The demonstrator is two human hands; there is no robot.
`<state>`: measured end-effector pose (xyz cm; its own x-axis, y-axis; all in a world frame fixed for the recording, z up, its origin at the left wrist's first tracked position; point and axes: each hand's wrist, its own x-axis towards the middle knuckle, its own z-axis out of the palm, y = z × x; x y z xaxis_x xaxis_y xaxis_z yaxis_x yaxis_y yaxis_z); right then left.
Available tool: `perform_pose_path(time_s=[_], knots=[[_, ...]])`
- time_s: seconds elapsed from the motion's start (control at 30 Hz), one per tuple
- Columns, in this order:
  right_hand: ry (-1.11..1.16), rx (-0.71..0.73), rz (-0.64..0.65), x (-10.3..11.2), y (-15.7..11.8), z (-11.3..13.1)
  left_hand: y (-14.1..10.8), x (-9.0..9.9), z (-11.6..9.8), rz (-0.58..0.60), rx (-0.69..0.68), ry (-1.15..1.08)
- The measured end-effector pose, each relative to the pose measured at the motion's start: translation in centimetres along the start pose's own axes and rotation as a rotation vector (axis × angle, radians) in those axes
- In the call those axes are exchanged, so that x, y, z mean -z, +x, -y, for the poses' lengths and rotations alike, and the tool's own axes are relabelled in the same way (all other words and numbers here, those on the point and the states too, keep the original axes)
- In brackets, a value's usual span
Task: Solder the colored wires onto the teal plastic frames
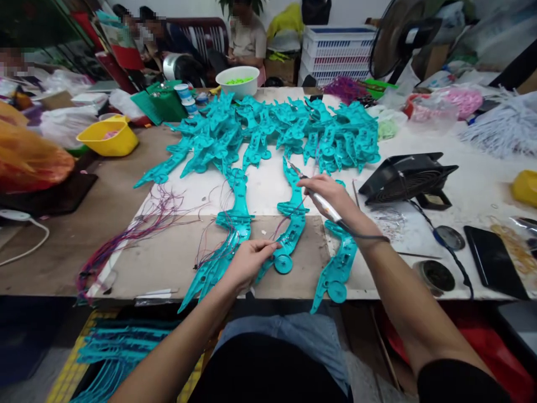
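Note:
In my right hand is a soldering iron with a grey-white handle and a dark cord; its tip points up-left near the top of a teal plastic part. My left hand is closed in a pinch at the lower section of that same part, by thin wires; what the fingertips hold is too small to make out. Left of it lie more teal parts with wires across them. Another teal part rests below my right forearm. A large heap of teal parts covers the table's far side.
Red and blue wires lie at left. A black fan, a round tin and a black phone-like slab are at right. Beyond are a yellow bin, a white bowl and seated people.

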<state>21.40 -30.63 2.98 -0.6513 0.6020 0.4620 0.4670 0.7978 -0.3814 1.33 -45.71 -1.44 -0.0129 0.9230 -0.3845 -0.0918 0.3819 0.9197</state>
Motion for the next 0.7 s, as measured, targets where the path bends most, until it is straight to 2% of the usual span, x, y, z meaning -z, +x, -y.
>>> perform_pose_path(time_s=[0.1,0.17,0.3,0.43,0.57,0.7], knots=[[0.122,-0.025,0.112,-3.5,0.5,-1.6,0.9,-1.3,1.8,0.005,0.091,-0.135],[0.157,-0.068,0.09,-4.7,-0.6,-1.2,0.9,-1.8,2.4,0.039,0.155,-0.187],[0.275,-0.244,-0.098,-4.4,-4.6,2.1,0.6,-2.4,2.3,0.075,0.172,-0.204],[0.501,-0.379,-0.063,-3.4,-7.9,5.2,0.7,-2.7,1.5,0.093,0.097,-0.109],[0.513,-0.426,-0.14,-3.7,-8.8,5.9,1.3,-2.9,1.2,0.124,0.014,0.002],[0.424,-0.379,-0.118,-4.5,-8.9,5.6,2.2,-2.9,1.1,0.089,-0.095,0.121]])
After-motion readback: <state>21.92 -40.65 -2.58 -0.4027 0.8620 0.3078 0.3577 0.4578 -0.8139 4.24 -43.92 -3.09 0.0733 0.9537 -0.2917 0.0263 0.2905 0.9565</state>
